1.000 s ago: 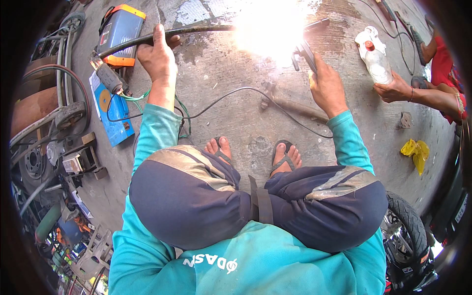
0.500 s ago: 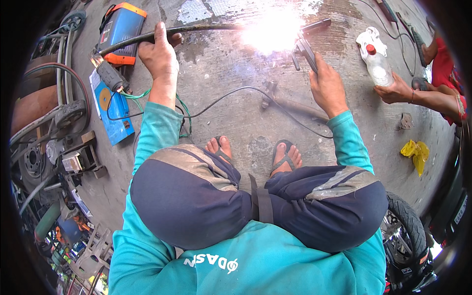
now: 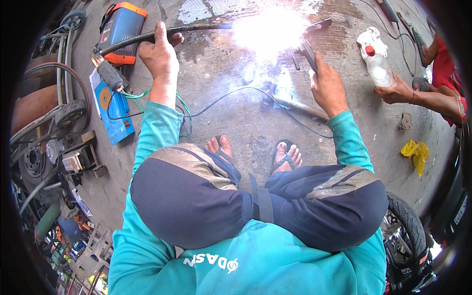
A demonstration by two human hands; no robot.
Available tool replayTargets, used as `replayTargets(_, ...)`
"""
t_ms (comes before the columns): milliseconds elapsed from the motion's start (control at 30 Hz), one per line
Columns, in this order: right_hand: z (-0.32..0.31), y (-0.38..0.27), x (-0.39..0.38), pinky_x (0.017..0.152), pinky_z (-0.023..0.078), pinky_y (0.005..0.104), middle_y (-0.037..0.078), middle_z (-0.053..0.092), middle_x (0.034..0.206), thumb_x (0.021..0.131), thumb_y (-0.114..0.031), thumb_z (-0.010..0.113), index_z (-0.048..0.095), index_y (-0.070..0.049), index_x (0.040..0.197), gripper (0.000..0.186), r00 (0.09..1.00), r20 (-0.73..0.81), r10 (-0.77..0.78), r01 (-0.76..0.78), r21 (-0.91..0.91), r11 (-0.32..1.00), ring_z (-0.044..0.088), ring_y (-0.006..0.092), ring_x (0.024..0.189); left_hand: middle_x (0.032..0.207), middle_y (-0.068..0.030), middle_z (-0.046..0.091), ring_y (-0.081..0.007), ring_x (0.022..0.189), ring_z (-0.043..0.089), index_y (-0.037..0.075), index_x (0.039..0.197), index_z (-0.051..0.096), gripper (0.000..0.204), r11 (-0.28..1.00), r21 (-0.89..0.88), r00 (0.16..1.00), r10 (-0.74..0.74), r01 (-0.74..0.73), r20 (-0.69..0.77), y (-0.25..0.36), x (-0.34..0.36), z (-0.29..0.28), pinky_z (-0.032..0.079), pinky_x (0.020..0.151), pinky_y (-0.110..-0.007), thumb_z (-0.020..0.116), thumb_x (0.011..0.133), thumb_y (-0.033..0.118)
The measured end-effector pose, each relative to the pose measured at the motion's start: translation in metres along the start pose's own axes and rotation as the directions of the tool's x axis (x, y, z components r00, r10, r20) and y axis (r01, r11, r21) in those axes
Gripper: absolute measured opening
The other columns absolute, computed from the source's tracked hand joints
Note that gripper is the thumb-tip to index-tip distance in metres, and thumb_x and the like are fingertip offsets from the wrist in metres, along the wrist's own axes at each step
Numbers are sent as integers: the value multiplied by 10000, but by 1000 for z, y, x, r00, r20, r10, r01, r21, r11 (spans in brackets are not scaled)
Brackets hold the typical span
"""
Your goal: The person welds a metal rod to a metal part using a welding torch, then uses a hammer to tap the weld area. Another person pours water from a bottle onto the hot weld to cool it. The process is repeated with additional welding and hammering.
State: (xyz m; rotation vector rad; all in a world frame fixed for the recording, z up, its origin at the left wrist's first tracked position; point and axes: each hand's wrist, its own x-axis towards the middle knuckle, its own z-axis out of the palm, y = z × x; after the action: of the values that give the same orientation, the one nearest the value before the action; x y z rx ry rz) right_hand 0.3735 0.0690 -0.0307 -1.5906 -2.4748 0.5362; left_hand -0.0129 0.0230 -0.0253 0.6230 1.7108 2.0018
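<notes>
My left hand (image 3: 160,61) is closed round a long dark metal rod (image 3: 204,28), thumb on top. The rod runs rightward into a blinding welding arc (image 3: 269,32), which hides its middle. A dark end piece (image 3: 319,24) shows beyond the glare; whether it belongs to the rod cannot be told. My right hand (image 3: 328,88) grips a welding electrode holder (image 3: 308,54), its front beside the glare. At the rod's left end sits a grey clamp (image 3: 109,73) with coppery jaws. Behind my right hand lies a hammer (image 3: 305,107) on the concrete.
A blue-orange welding machine (image 3: 123,32) stands at far left, near a blue flat box (image 3: 115,118). A black cable (image 3: 216,103) crosses the floor. On the right, another person's hand (image 3: 396,92) holds a clear bottle (image 3: 379,73). A yellow bag (image 3: 417,153) and motorcycle wheel (image 3: 408,221) are nearer.
The arc's glare has grown wider and brighter, with bluish haze spreading toward the hammer. Both my hands stay nearly in place, still holding the rod and the electrode holder.
</notes>
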Motion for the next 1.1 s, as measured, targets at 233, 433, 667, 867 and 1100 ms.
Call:
replayTargets(233, 7, 7, 2, 874, 501, 538, 284, 673, 1052, 934, -126, 637, 483, -9, 1454, 555, 1000, -15, 19, -19, 8, 1000, 653, 461, 975, 817, -137, 673, -222, 599, 700, -49, 949, 570, 258, 998, -59, 998, 35, -32, 58, -3, 1, -2, 642, 562, -361, 707, 990, 166)
replayTargets(433, 2, 10, 0, 880, 514, 530, 288, 672, 1134, 959, -147, 616, 472, 18, 1450, 538, 984, -170, -56, 88, 185, 979, 650, 472, 1035, 858, -142, 689, -218, 613, 698, -54, 947, 587, 241, 996, -83, 997, 48, -43, 55, -8, 3, -5, 636, 565, -352, 679, 1005, 161)
replayTargets(667, -11, 10, -11, 887, 515, 504, 300, 679, 1132, 957, -138, 628, 523, 38, 1406, 493, 983, -175, 47, 9, 308, 951, 665, 470, 1029, 942, -196, 717, -244, 639, 713, -56, 1132, 559, 224, 987, -152, 992, -30, 49, 123, -4, -6, 1, 641, 593, -353, 595, 1033, 141)
replayTargets(867, -38, 15, -33, 883, 526, 466, 298, 685, 1128, 960, -145, 639, 537, 33, 1403, 488, 977, -174, 124, -57, 350, 935, 688, 437, 1031, 1002, -146, 685, -190, 746, 699, -32, 1253, 542, 248, 920, -368, 933, 4, 137, 359, 9, -24, 22, 663, 742, -380, 577, 1025, 61)
replayTargets(1100, -41, 21, -44, 860, 531, 468, 298, 691, 1098, 951, -142, 649, 550, 25, 1392, 481, 977, -196, 82, -16, 314, 949, 700, 433, 991, 877, -80, 659, -154, 718, 674, -31, 1075, 634, 135, 977, -212, 971, 58, -7, 233, -11, -29, 20, 672, 720, -391, 673, 996, 72)
